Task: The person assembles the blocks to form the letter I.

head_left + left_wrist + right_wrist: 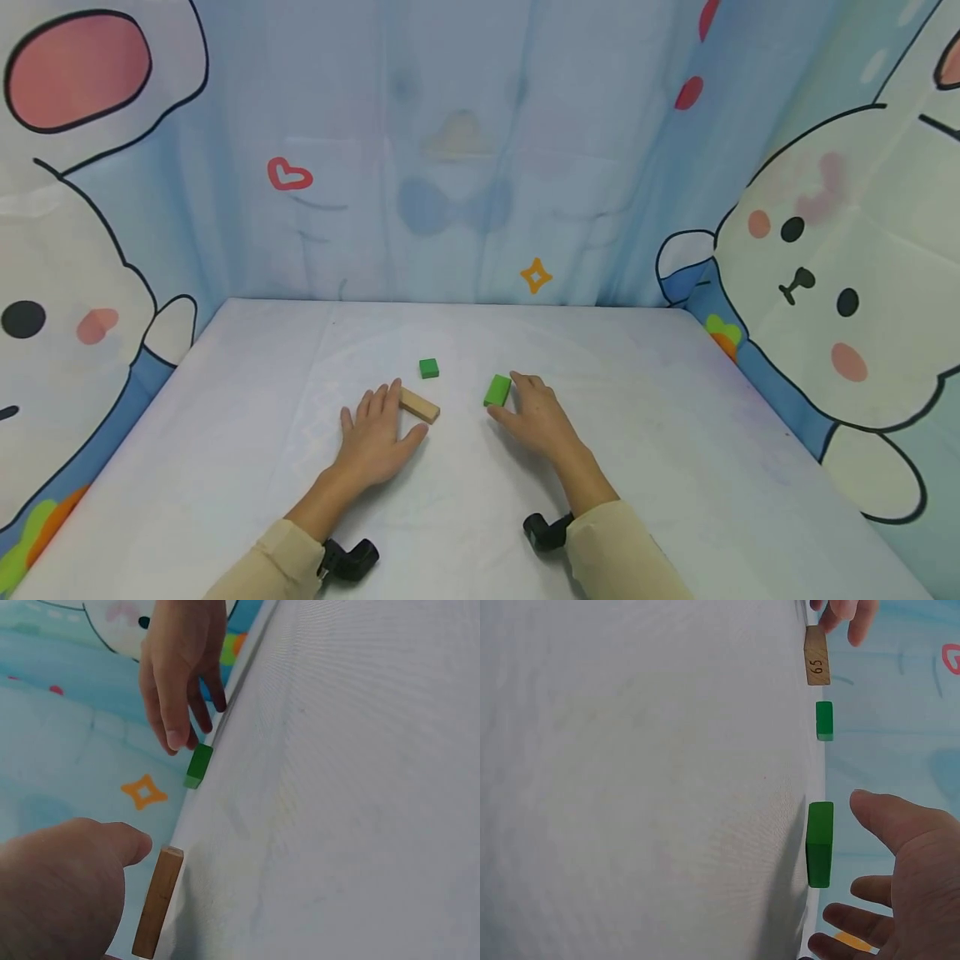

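A plain wooden block (420, 406) lies on the white table just right of my left hand (375, 437). The fingers of that hand are spread, the index finger close to the block's far end and the thumb near its other end; whether they touch cannot be told. In the right wrist view, the wooden block (817, 656) bears the number 65. My right hand (540, 421) is beside a bright green block (497, 390), thumb and fingers apart around its right side. The right wrist view shows a gap between the thumb and this green block (820, 844).
Farther back, between the hands, sits a smaller dark green block (428, 368). The white-covered table (675, 467) ends at a blue curtain (465, 208) printed with cartoon rabbits. A black wrist camera (547, 532) hangs by the right sleeve, another (351, 560) by the left.
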`<state>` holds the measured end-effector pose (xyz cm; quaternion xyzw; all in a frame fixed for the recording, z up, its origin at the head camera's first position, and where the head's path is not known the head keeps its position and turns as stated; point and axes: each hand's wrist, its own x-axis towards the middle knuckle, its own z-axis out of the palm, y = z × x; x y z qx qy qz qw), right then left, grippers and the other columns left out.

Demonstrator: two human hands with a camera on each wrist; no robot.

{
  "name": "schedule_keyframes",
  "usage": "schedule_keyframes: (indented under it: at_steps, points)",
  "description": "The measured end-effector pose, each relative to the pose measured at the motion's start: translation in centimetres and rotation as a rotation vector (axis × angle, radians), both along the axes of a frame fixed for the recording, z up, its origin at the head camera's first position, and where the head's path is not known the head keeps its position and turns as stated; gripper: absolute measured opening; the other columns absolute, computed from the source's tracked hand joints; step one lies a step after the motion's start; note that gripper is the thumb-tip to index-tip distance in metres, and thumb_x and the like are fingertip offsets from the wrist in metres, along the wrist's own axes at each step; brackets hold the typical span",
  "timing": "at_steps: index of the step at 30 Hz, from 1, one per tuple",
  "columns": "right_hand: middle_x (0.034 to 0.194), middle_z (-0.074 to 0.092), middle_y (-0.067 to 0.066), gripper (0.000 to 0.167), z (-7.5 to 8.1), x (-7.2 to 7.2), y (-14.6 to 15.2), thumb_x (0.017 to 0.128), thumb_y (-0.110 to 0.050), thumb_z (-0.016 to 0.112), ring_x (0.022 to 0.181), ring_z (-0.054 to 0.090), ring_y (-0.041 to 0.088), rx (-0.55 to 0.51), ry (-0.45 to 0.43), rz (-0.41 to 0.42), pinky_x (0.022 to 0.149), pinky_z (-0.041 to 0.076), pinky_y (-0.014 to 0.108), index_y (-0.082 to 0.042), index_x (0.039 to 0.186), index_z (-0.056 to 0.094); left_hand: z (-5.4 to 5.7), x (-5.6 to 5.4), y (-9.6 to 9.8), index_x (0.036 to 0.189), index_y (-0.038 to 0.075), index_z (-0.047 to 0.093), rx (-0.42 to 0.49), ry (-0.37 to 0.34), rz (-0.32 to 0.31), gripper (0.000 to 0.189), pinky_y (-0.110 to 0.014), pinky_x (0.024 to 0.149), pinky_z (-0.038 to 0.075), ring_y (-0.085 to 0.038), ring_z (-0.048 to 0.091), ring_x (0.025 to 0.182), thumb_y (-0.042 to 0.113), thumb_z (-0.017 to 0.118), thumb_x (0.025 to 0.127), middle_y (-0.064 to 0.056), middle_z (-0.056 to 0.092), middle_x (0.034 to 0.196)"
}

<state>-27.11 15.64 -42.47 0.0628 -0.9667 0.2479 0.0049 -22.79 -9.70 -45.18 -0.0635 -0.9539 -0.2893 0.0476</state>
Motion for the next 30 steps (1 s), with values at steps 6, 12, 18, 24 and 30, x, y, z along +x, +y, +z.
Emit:
schedule_keyframes:
  at_steps: [6, 12, 18, 24, 30]
  points:
    - [0.156, 0.045, 0.025, 0.074, -0.4, -0.3, 0.0, 0.098, -0.037, 0.069, 0.146, 0.041, 0.045, -0.009, -0.002, 0.000, 0.117, 0.039, 0.058, 0.002, 0.155, 0.041, -0.1, -0.3, 0.2, 0.162, -0.001, 0.026, -0.006, 0.001, 0.005, 0.083, -0.081, 0.115, 0.006, -0.053, 0.020, 0.154, 0.045, 0.059, 0.101, -0.030, 0.031, 0.164]
    - [0.156, 0.044, 0.026, 0.076, -0.5, -0.7, -0.2, 0.097, -0.038, 0.069, 0.146, 0.041, 0.045, -0.020, -0.004, 0.001, 0.116, 0.040, 0.058, 0.002, 0.155, 0.041, -0.1, -0.6, 0.3, 0.162, 0.000, 0.025, -0.031, 0.001, 0.019, 0.085, -0.081, 0.116, 0.006, -0.052, 0.020, 0.154, 0.048, 0.058, 0.100, -0.029, 0.031, 0.164]
    - [0.155, 0.046, 0.026, 0.076, -0.8, -1.0, -0.5, 0.096, -0.037, 0.071, 0.145, 0.043, 0.044, -0.011, 0.007, -0.012, 0.116, 0.041, 0.057, 0.004, 0.154, 0.042, -0.3, -0.8, 0.4, 0.162, -0.001, 0.025, -0.045, -0.018, 0.034, 0.088, -0.078, 0.118, 0.006, -0.050, 0.020, 0.155, 0.051, 0.059, 0.099, -0.028, 0.030, 0.165]
    - [0.154, 0.047, 0.027, 0.076, -1.0, -1.2, -0.6, 0.095, -0.035, 0.071, 0.143, 0.044, 0.045, -0.007, 0.009, -0.013, 0.115, 0.042, 0.056, 0.006, 0.153, 0.042, -0.4, -0.9, 0.4, 0.161, -0.003, 0.026, -0.053, -0.021, 0.044, 0.091, -0.077, 0.119, 0.007, -0.050, 0.021, 0.154, 0.053, 0.060, 0.098, -0.029, 0.030, 0.164]
    - [0.156, 0.044, 0.027, 0.078, -1.2, -1.3, -0.5, 0.095, -0.035, 0.070, 0.146, 0.041, 0.044, 0.005, -0.009, -0.020, 0.116, 0.041, 0.056, 0.007, 0.153, 0.040, -0.4, -0.9, 0.5, 0.158, -0.006, 0.029, -0.060, -0.015, 0.049, 0.090, -0.076, 0.119, 0.009, -0.050, 0.023, 0.154, 0.052, 0.062, 0.097, -0.030, 0.031, 0.163]
